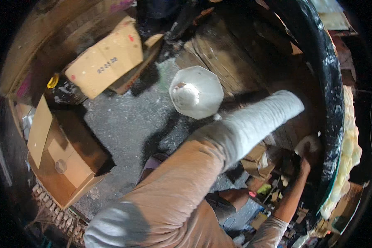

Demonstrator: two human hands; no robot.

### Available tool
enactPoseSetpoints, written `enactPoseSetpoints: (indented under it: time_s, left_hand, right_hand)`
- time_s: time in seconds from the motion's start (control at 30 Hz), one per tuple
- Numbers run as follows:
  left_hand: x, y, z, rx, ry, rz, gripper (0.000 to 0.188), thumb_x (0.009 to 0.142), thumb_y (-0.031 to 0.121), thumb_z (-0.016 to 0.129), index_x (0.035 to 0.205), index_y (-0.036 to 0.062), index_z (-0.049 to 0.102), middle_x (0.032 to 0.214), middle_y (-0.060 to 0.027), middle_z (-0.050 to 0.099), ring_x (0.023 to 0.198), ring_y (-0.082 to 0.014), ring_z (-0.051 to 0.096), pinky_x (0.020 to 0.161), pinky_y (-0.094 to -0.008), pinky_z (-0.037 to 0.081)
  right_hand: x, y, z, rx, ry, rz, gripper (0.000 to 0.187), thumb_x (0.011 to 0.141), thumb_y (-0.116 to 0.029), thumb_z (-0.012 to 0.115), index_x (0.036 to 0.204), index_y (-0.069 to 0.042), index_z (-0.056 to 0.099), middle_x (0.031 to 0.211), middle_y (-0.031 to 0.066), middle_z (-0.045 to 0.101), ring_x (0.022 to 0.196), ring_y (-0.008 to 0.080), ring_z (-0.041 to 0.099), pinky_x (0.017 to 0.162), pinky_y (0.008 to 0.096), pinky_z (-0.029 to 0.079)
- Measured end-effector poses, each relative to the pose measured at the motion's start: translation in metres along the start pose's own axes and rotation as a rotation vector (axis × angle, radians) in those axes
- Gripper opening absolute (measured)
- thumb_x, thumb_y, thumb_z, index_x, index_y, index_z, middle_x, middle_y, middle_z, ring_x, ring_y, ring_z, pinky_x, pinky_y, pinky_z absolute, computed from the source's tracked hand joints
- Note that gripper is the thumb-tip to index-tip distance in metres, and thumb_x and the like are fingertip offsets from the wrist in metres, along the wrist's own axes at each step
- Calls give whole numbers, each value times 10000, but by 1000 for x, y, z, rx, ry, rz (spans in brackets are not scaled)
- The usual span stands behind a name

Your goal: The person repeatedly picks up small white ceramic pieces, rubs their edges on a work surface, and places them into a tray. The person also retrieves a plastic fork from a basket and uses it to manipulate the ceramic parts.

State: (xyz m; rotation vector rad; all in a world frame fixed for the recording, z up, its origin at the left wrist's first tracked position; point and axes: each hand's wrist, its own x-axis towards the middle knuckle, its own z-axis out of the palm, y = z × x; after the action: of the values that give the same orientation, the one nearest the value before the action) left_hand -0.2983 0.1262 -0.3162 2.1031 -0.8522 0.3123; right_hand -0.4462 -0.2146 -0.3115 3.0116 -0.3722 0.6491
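The right hand (pixel 304 164) reaches up at the right and meets the lower edge of a blurred, rounded whitish piece (pixel 308 145), which sits in shadow just beside a curved black plastic-wrapped band (pixel 330 82), though I cannot tell whether its fingers pinch it. The left hand is lost in the dark beyond its grey sleeve (pixel 262 124), so its state cannot be told. Across the floor (pixel 120 120) stand a white octagonal basin (pixel 217 89) and, farther left, an open cardboard box (pixel 74 163).
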Motion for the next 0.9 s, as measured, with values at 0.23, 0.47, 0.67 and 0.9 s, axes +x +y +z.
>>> enactPoseSetpoints:
  time_s: [0.23, 0.47, 0.67, 0.9]
  left_hand:
    - [-55, -6, -35, -38, 54, 79, 267, 933, 227, 597, 916, 40, 787, 1036, -191, 757, 975, -392, 733, 819, -489, 597]
    - [-107, -20, -45, -313, 595, 292, 190, 874, 177, 686, 750, 39, 728, 722, -150, 638, 664, -347, 688, 576, -479, 539]
    - [-144, -29, -41, -513, 599, 389, 164, 808, 9, 728, 944, 67, 657, 1027, -106, 740, 866, -301, 719, 750, -449, 524]
    - [-157, -39, -45, -568, 651, 583, 289, 743, -19, 778, 1014, 17, 684, 1255, -154, 723, 1190, -309, 683, 984, -476, 508]
  right_hand:
    - [-110, -69, -23, 75, 330, -332, 656, 893, -526, 707, 1173, 55, 592, 1251, 276, 548, 1130, 409, 559, 981, 507, 440]
    - [-133, -129, -36, 36, 239, -439, 520, 915, -297, 710, 1264, 64, 576, 1545, 397, 284, 1478, 516, 286, 1165, 531, 317]
    - [-142, -144, -15, -106, 270, -356, 408, 829, -18, 704, 1214, 49, 584, 1587, 454, 133, 1514, 594, 143, 1209, 616, 223]
    - [-164, -147, -2, -126, 354, -411, 515, 790, 20, 748, 1265, 18, 547, 1593, 485, 38, 1538, 589, 33, 1236, 653, 105]
